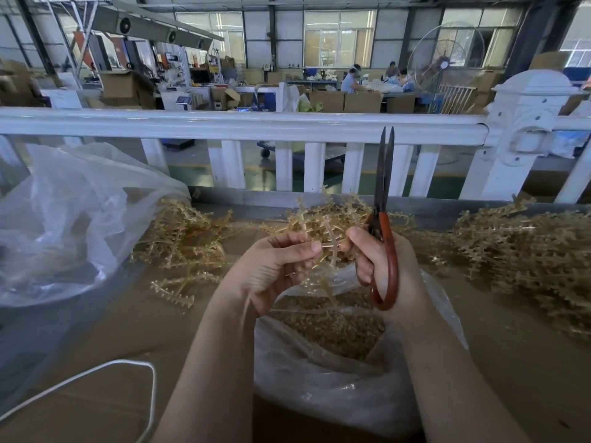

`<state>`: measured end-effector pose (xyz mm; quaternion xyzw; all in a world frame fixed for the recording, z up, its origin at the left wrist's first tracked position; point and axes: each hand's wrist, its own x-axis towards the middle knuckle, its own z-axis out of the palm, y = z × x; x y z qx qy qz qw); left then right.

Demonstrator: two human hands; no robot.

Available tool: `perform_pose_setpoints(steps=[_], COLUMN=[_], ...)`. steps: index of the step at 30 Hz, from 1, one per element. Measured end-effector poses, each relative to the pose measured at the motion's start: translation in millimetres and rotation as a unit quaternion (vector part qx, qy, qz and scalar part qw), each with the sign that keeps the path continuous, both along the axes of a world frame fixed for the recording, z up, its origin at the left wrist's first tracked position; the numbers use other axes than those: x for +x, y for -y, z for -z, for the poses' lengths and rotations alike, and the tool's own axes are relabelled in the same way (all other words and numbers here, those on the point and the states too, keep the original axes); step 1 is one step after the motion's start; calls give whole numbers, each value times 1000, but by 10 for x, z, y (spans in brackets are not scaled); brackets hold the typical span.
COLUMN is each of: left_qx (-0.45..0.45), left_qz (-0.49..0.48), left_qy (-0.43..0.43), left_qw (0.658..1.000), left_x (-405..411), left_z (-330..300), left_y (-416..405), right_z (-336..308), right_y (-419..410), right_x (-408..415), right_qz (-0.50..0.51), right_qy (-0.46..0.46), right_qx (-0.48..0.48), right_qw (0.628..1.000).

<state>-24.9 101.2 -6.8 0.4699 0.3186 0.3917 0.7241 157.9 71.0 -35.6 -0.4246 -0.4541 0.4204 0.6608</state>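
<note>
- the left hand (275, 266) is raised over the middle of the table, thumb and curled fingers pinching a tan plastic frame (323, 233) – a thin stem with short, toothed side branches.
- the frame hangs between the two hands, above the mouth of a clear bag, with its lower branches dipping toward the bag's opening.
- the right hand (380, 263) is closed round the red-brown handle loops of a pair of scissors (382, 199), and its forefinger curls in against the right side of the frame.
- the scissors stand almost upright, the dark blades pointing up past the white railing (256, 124), only a narrow slit between them near the tips.
- the clear bag (319, 388) sits open just under the hands and is partly filled with small tan cut pieces (329, 327).
- a loose pile of the same tan frames (182, 241) lies to the left of the hands, and a bigger heap (527, 251) spreads along the right – both on the brown cardboard-covered table (112, 330).
- a large crumpled clear plastic sack (64, 225) rests at the far left, beside the left pile.
- a white cord (152, 378) loops across the cardboard at the lower left, well apart from the hands.
- behind the railing is a workshop floor with cardboard boxes and a standing fan (446, 59).
</note>
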Motion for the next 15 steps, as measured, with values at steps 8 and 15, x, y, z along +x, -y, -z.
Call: perform_pose_setpoints(steps=[8, 15], left_qx=[33, 43], left_qz=[-33, -130], left_qy=[-30, -12], left_qw=[998, 991], left_x=[111, 122], left_z=[3, 0], left_y=[34, 11], right_z=[-45, -37], right_y=[40, 55], right_x=[-49, -104], right_qz=[-7, 67], right_qy=[47, 107], right_qx=[14, 41], right_qw=[999, 991])
